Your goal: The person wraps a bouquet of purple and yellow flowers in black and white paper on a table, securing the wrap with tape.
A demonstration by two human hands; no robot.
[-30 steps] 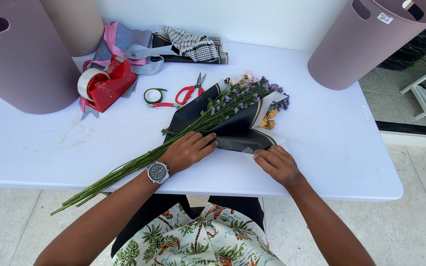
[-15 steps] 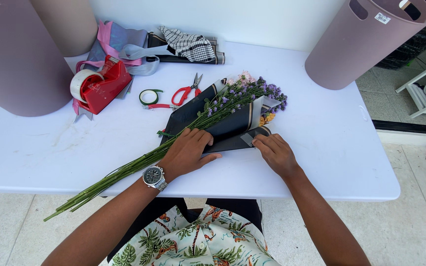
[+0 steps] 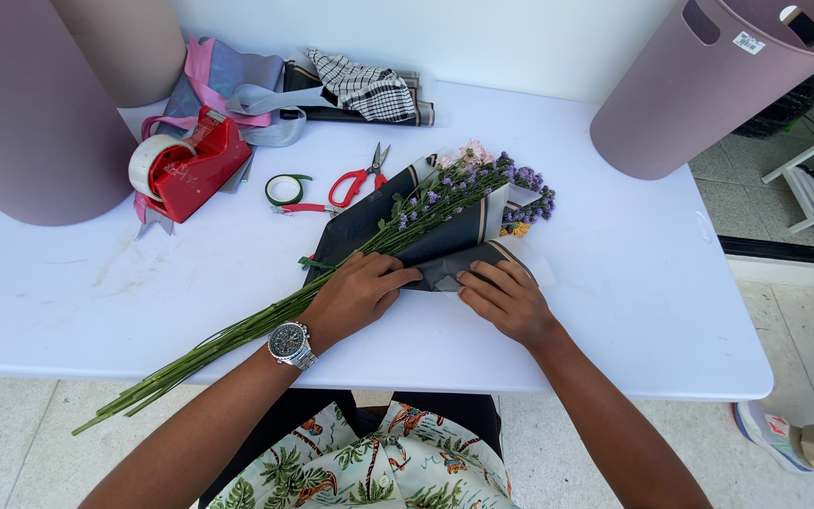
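Note:
A bunch of purple and pink flowers with long green stems lies diagonally on the white table, half wrapped in dark wrapping paper. My left hand, with a wristwatch, presses down on the stems and paper where they meet. My right hand lies flat on a folded flap of the dark paper, fingers pointing toward the left hand. The stems stick out past the table's front edge.
A red tape dispenser, a green tape roll and red scissors lie behind the bouquet. Ribbons and cloths are piled at the back. Mauve buckets stand at the left and right. A person's shoe shows bottom right.
My right hand has slid left, folding the dark paper flap over toward the stems. My left hand has stayed pressing on the stems.

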